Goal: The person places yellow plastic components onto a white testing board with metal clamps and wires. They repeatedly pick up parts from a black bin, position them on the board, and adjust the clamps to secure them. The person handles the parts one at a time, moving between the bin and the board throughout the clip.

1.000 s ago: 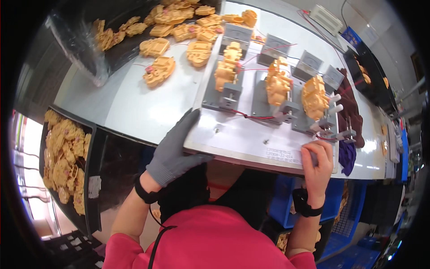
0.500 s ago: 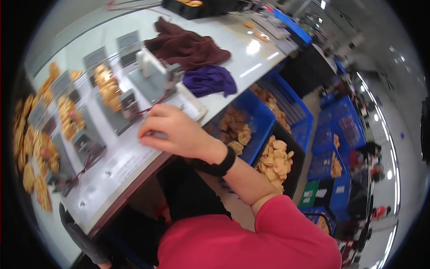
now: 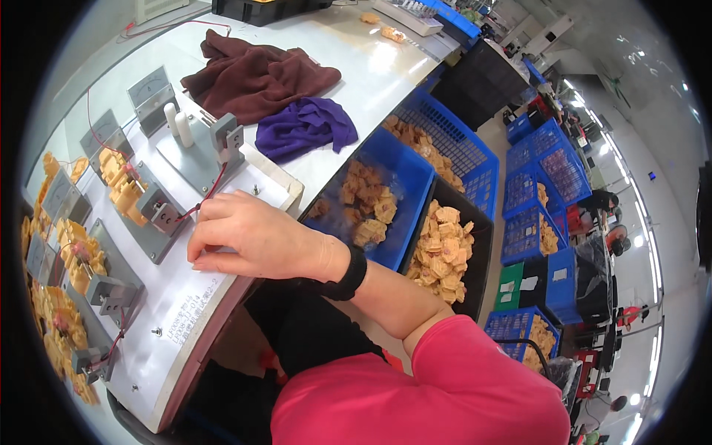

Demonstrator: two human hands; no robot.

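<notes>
My right hand (image 3: 241, 237) reaches left over the near edge of a white board (image 3: 167, 285), with a dark band on its wrist. Its fingers are curled toward the thumb as in a pinch; whatever is between them, if anything, is hidden. Beyond the fingertips stands a grey fixture (image 3: 159, 211) with red and black wires, holding a yellow moulded plastic part (image 3: 119, 182). To its right, another fixture carries two white posts (image 3: 183, 127) and no yellow part. Further left, more fixtures hold yellow parts (image 3: 80, 248). Small meters (image 3: 150, 90) stand behind the fixtures. My left hand is out of view.
A brown cloth (image 3: 256, 74) and a purple cloth (image 3: 304, 127) lie on the white table. Below its right side, a blue bin (image 3: 408, 215) and a black bin (image 3: 482, 256) hold yellow-tan parts. Blue crates (image 3: 530, 230) stand farther right. Metal studs (image 3: 157, 331) stick up from the board.
The view has shifted, so board and cloths sit differently in the picture. My right hand stays at the board's near edge, fingers still curled. No part has visibly changed place.
</notes>
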